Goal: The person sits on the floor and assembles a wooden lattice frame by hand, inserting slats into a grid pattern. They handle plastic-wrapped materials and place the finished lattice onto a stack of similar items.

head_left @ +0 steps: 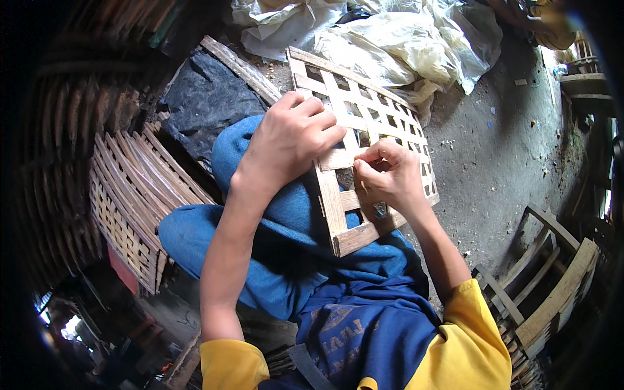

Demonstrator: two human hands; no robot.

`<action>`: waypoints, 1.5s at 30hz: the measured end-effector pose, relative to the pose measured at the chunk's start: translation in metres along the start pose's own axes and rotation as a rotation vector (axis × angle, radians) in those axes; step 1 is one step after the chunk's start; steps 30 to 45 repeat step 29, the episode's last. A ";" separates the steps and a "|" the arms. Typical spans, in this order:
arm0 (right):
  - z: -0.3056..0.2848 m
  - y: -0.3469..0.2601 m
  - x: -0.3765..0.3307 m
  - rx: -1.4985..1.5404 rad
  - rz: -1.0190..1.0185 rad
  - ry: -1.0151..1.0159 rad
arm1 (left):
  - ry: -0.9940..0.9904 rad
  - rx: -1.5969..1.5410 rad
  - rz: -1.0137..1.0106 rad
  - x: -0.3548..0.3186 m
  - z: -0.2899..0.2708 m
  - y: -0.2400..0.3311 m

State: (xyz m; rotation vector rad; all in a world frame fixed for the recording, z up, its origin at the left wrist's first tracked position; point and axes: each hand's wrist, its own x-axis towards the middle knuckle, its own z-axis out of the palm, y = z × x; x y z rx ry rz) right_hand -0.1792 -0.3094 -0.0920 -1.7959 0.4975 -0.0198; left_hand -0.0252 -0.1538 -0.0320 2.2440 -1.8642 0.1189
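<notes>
A woven bamboo lattice panel [334, 207] with a wooden frame rests tilted across my lap, its open squares facing up. My left hand [292, 136] is closed at the panel's left edge, fingers curled over the side strip. Over the lower middle of the lattice, my right hand [395, 174] pinches thumb and forefinger together next to a cross strip. Whatever lies between those fingertips is too small to make out. Blue trousers [276, 195] cover my bent legs under the panel.
Curved woven panels [127, 208] stand stacked at the left. A dark plastic sheet [208, 91] lies beside a wooden bar [240, 68]. Crumpled pale plastic sheeting [390, 45] covers floor at the back. Wooden frames [556, 292] sit at the right on the grey floor [481, 156].
</notes>
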 end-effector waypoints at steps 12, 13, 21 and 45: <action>0.008 -0.001 0.001 -0.177 -0.107 0.116 | 0.001 -0.013 -0.002 0.003 0.001 0.000; 0.009 0.002 0.002 -0.184 -0.108 0.123 | -0.005 -0.015 -0.005 0.003 0.000 0.000; -0.027 0.041 0.006 0.632 0.190 0.085 | 0.110 -0.050 0.009 0.009 0.003 0.000; -0.023 0.022 -0.009 0.029 -0.190 -0.105 | 0.077 -0.036 0.014 0.011 0.001 -0.001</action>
